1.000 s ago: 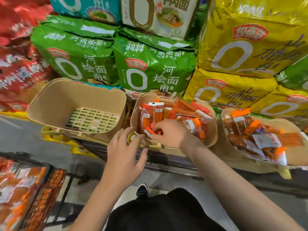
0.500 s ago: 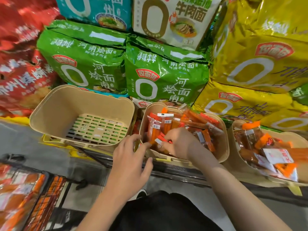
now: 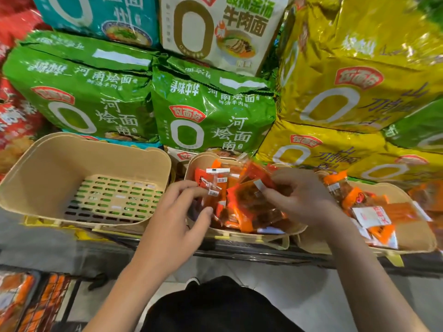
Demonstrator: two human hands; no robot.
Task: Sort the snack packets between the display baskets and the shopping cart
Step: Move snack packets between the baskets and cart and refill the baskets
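Three beige display baskets stand in a row on the shelf edge. The left basket (image 3: 48, 168) holds nothing. The middle basket (image 3: 191, 168) is full of orange snack packets (image 3: 244, 207). The right basket (image 3: 407, 240) holds more orange packets (image 3: 374, 212). My left hand (image 3: 177, 216) reaches into the middle basket and its fingertips pinch a packet end (image 3: 212, 191). My right hand (image 3: 299, 200) grips a bunch of packets over the same basket. The shopping cart (image 3: 31, 303) at the bottom left holds orange packets.
Large green (image 3: 215, 109), yellow (image 3: 347, 75) and red (image 3: 14, 121) noodle bags are stacked right behind the baskets. A dark shelf rail (image 3: 251, 252) runs below them. The grey floor and my dark clothing (image 3: 215, 307) lie beneath.
My right hand has lifted a bunch of packets up from the middle basket. My left hand has gone from the basket's rim into the basket and taken a packet end. The view moved closer.
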